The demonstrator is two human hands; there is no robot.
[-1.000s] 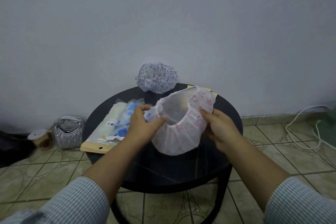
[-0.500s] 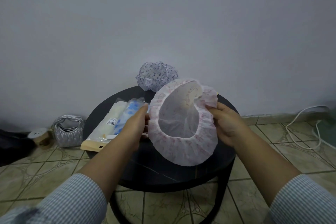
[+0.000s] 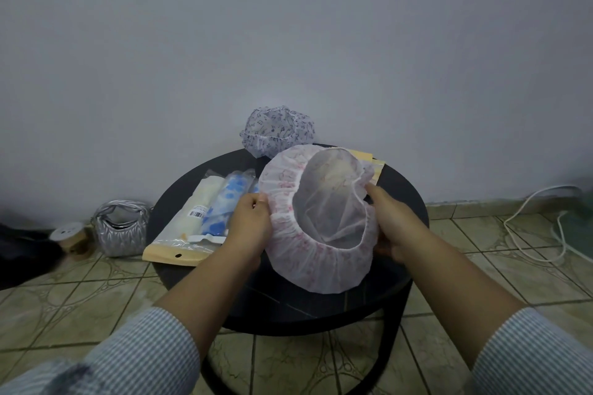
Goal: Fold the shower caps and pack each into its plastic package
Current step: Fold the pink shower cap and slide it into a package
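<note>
Both hands, left hand (image 3: 253,223) and right hand (image 3: 396,223), grip the pink shower cap (image 3: 317,224) by its rim, unfolded; next I'd flatten and halve it.

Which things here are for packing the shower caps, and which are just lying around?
For the job:
pink shower cap, held by left hand and right hand
purple shower cap
filled package
flat packages

Lying about:
silver bag
tape roll
white cable
</note>
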